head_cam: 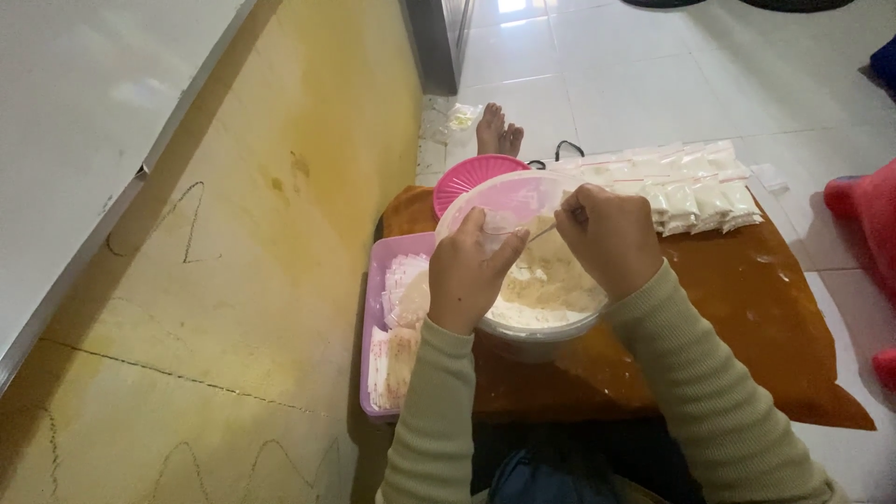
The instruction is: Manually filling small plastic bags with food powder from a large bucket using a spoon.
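spoon (544, 231) mostly hidden (by hands)

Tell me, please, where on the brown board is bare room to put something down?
The brown board is bare at its right side, between the filled bags and the near edge. Its left is crowded: the powder tub under both hands, and the purple tray.

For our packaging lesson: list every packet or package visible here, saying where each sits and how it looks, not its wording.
Filled packets: rows on the brown board's far side, small clear pouches of pale powder.
Empty pouches: in the purple tray at the left, flat clear stacks.
Small bag: on the floor near a foot, clear, crumpled.
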